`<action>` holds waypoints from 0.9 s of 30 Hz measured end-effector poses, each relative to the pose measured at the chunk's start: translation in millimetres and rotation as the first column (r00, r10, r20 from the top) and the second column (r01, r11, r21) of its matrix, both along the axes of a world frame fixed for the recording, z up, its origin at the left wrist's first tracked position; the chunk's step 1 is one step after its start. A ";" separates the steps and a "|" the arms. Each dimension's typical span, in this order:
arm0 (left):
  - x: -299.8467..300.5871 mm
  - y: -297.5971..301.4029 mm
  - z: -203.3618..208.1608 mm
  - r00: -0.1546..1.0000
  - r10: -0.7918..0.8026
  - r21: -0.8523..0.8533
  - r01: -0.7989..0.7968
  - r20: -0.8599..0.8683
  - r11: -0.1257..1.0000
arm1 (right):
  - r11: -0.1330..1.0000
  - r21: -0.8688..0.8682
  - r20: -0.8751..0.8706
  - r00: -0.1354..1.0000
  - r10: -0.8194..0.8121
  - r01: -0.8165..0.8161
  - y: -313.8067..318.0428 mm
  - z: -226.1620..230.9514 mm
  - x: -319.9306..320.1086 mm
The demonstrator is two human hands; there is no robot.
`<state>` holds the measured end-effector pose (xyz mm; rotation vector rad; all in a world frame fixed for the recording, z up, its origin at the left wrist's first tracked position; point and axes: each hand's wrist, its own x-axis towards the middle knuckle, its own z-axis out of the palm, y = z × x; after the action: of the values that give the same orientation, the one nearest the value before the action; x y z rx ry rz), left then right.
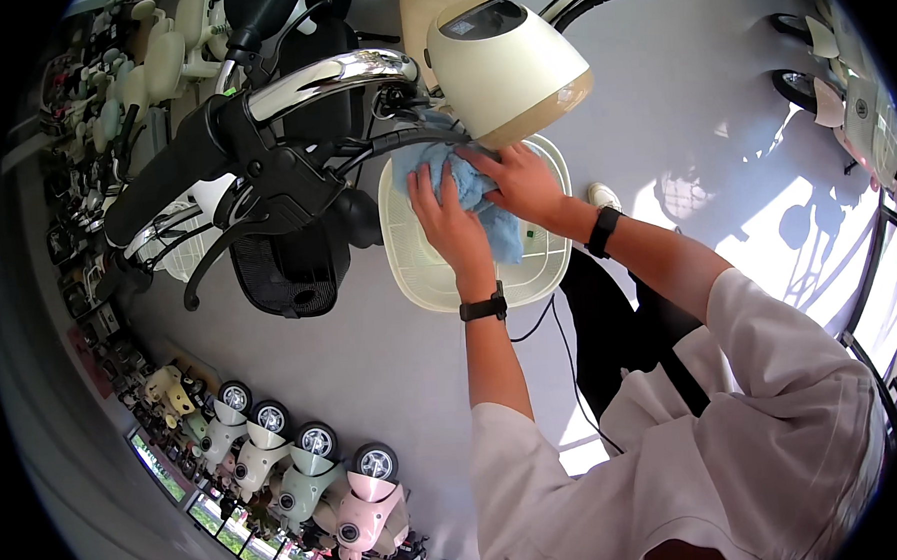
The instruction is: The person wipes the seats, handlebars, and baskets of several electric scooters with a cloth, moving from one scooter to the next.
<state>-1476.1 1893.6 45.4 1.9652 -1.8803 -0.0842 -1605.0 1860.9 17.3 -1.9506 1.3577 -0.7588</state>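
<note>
A light blue cloth (pixel 505 239) lies bunched over the cream basket (pixel 400 267) at the front of a scooter. My left hand (pixel 451 225) presses onto the cloth from the left, its fingers curled into the folds. From the right, my right hand (pixel 527 184) grips the same cloth, its fingertips close to the black cables beneath the cream headlamp housing (pixel 499 68). Part of the cloth runs up behind my fingers, where the surface it touches is hidden. To the left sit the chrome handlebar (pixel 329 73) and its black grip (pixel 164 172).
A black brake lever (pixel 222 245) juts out on the left, above a black mesh basket (pixel 286 277). Pink, green and cream scooters (pixel 373 508) line the lower left. More vehicles stand at the upper left and far right. A thin black cable (pixel 570 365) hangs beside my legs.
</note>
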 end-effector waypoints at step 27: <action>149.1 201.5 -22.0 0.856 -0.197 0.180 0.315 -0.478 0.932 | 0.955 0.297 -0.387 0.910 0.147 -0.027 208.9 22.3 105.3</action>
<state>-1327.0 2095.1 23.4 1.6326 -1.8598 -0.8301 -1499.7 2069.9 39.6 -1.9812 1.5051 -0.0969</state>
